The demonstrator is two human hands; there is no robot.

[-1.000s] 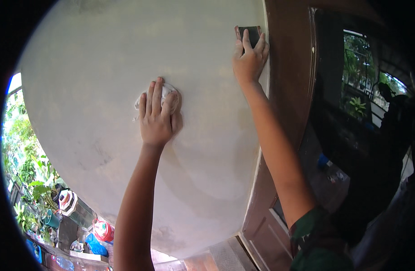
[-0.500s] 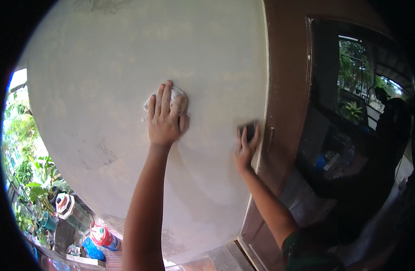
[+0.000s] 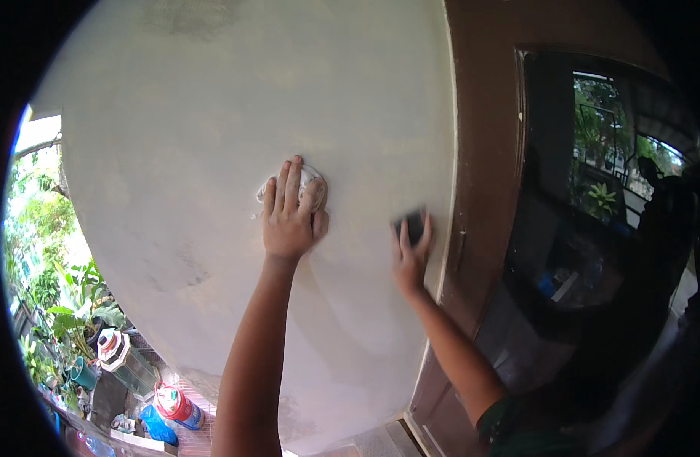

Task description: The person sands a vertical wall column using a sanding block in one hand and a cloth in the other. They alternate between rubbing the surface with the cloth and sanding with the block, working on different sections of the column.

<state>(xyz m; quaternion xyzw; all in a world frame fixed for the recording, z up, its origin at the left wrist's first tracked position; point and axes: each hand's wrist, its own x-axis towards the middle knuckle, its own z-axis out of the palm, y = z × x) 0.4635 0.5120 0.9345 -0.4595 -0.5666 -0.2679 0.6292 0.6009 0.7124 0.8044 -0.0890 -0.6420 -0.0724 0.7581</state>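
Observation:
My left hand (image 3: 290, 217) presses a crumpled white cloth (image 3: 313, 177) flat against the grey wall (image 3: 213, 137), its fingers pointing up over it. Part of the cloth is hidden beneath the palm and fingers. To the right, near the brown door frame, my right hand (image 3: 411, 255) grips a small black rectangular block (image 3: 412, 225) between thumb and fingers, held against the wall. That hand is slightly blurred, and what the block is made of cannot be made out.
A brown door frame (image 3: 483, 152) with a dark reflective glass panel (image 3: 552, 198) borders the wall on the right. At lower left stand a red and blue jug (image 3: 178, 406), a blue plastic bag (image 3: 158, 426), a glass-sided lantern-like case (image 3: 129, 364) and potted plants (image 3: 74, 312).
My right hand has slid a little left with the black block, away from the door frame. My left hand stays on the cloth at about the same spot; the view has shifted slightly.

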